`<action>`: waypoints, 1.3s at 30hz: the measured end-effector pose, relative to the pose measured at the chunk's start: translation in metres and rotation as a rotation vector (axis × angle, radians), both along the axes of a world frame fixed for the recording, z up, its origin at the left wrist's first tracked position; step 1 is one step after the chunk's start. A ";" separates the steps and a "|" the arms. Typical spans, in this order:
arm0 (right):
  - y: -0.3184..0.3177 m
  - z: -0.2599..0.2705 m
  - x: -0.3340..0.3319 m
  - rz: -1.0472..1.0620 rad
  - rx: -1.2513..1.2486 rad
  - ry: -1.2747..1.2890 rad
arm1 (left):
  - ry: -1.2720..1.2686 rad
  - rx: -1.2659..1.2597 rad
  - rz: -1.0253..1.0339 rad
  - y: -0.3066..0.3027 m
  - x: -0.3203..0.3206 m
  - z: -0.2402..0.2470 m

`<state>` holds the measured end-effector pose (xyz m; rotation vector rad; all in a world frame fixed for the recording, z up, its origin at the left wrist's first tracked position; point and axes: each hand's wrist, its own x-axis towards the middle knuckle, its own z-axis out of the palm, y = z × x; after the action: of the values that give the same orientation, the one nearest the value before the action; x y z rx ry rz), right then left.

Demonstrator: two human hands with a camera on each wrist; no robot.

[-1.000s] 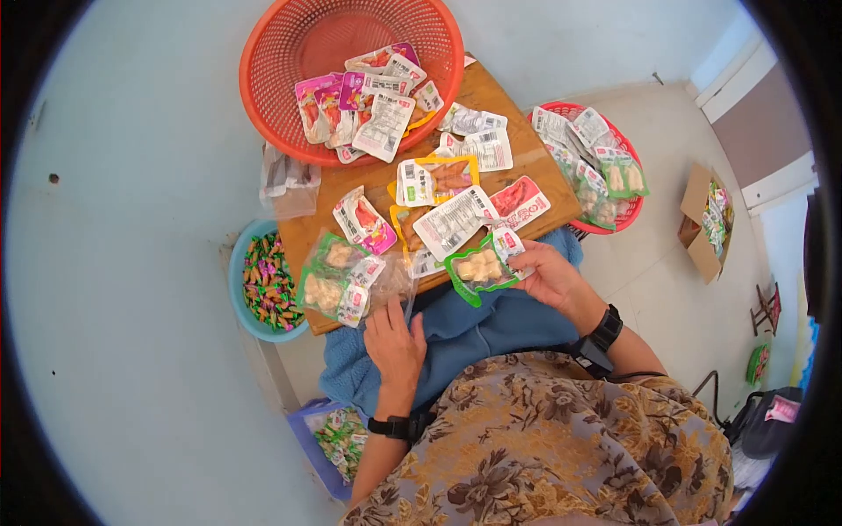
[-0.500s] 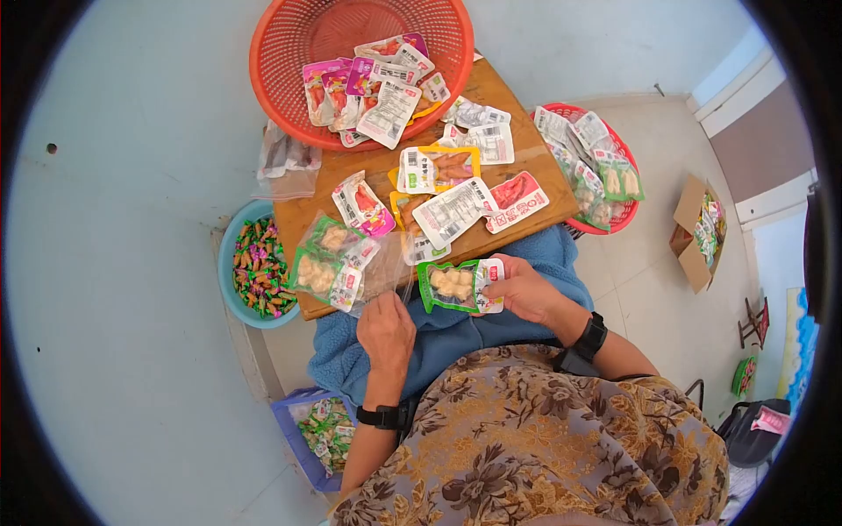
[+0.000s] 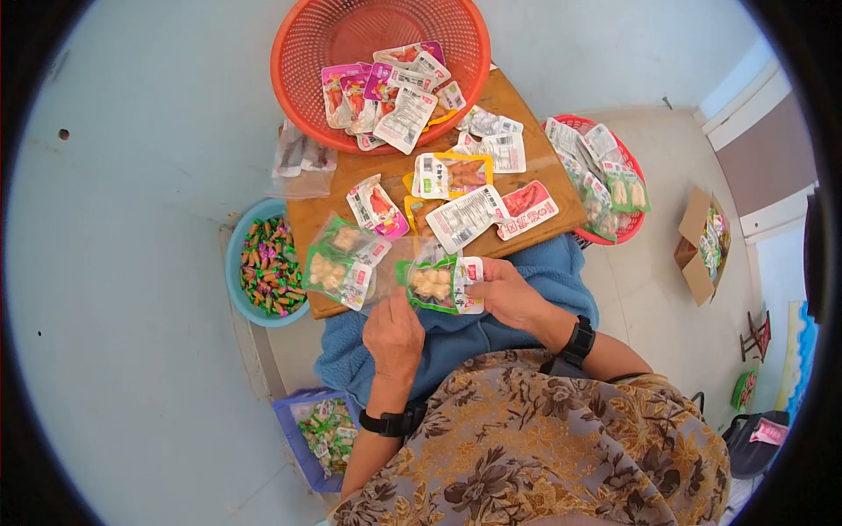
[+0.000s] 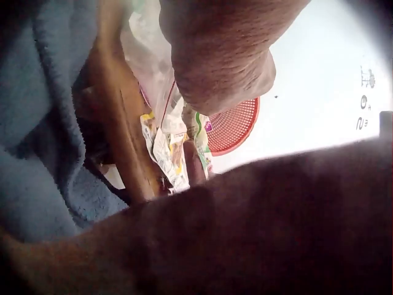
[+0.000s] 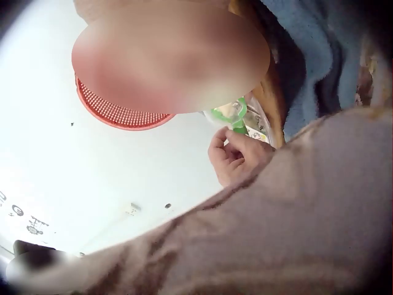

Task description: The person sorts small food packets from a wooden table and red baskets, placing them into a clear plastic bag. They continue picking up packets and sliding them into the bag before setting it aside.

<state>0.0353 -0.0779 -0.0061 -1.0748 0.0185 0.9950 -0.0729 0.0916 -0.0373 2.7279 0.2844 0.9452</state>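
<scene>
Clock positions taken from the held packet, head view.

Item: one green-edged packet [image 3: 431, 284] of pale pieces, at centre, gripped at its label end between thumb and curled fingers of the right hand [image 3: 511, 294]. White label with small red logo patch and dark characters; we cannot read them.

Item: one clear bag [image 3: 382, 277], 9 o'clock, its edge pinched by the curled left hand [image 3: 394, 337]; two green-edged packets [image 3: 328, 272] inside, red logo patches. Bag film meets the held packet; whether it is inside, we cannot tell.

On the counter [image 3: 549, 165]: yellow-edged packet [image 3: 453, 176] with barcode, 12 o'clock; white packet [image 3: 466, 219], dense small print, 1 o'clock; pink-and-white packet [image 3: 527, 211], large pink characters, 2 o'clock; purple-cornered packet [image 3: 378, 208], 11 o'clock.

We list a red-orange basket [image 3: 291, 83] of labelled packets, 12 o'clock.
</scene>
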 end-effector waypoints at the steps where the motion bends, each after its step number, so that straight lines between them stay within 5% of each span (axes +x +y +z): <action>1: 0.004 0.001 0.000 -0.036 0.033 0.011 | -0.004 0.004 0.004 0.001 0.000 0.002; 11: 0.043 0.003 -0.007 -0.136 0.127 0.230 | -0.013 0.022 -0.020 0.004 0.001 0.012; 27: 0.140 -0.047 0.006 -0.128 0.211 0.129 | 0.025 -0.086 -0.058 0.010 -0.005 0.010; 36: 0.167 -0.074 0.013 -0.159 0.032 0.096 | 0.008 -0.157 -0.053 0.010 -0.007 0.005; 39: 0.173 -0.091 0.016 -0.212 0.162 0.137 | 0.030 -0.132 -0.055 0.009 -0.009 0.000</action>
<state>0.0518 0.0947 -0.0968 -0.8361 0.1582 0.8611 -0.0821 0.1009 -0.0369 2.6180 0.2656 0.8403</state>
